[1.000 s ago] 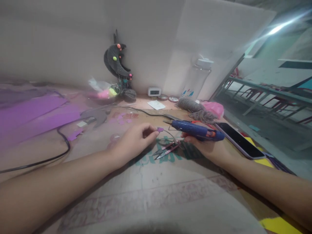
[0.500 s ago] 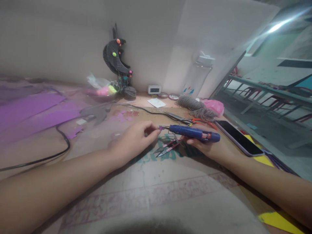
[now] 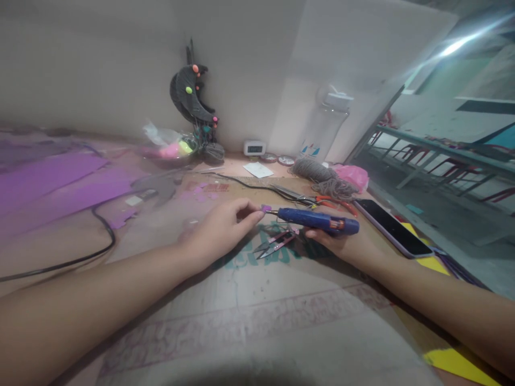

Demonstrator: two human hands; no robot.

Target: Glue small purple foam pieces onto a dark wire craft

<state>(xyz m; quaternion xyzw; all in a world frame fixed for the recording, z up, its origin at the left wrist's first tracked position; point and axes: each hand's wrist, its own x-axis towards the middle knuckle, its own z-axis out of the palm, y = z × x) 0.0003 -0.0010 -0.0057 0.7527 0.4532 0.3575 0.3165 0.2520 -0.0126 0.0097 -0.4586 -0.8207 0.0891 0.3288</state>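
My left hand [image 3: 223, 228] pinches a small purple piece [image 3: 266, 207] between thumb and fingers above the cardboard work surface [image 3: 249, 300]. My right hand [image 3: 336, 242] is wrapped round a blue glue gun [image 3: 317, 220], whose metal nozzle points left and touches the purple piece. Small red-handled thread snips [image 3: 276, 243] lie on the cardboard just below the gun, between the two hands.
A phone [image 3: 392, 228] lies right of the gun. Orange-handled scissors [image 3: 317, 200], grey yarn [image 3: 324, 179], a pink bag [image 3: 354, 176], a clear bottle [image 3: 325, 131] and a small clock [image 3: 255, 147] stand behind. A dark crescent ornament [image 3: 189, 96] leans on the wall. Purple sheets [image 3: 52, 185] and a black cable [image 3: 96, 236] lie left.
The glue gun has swung down and left until its nozzle meets the purple piece. My left hand has stayed nearly still, keeping its pinch.
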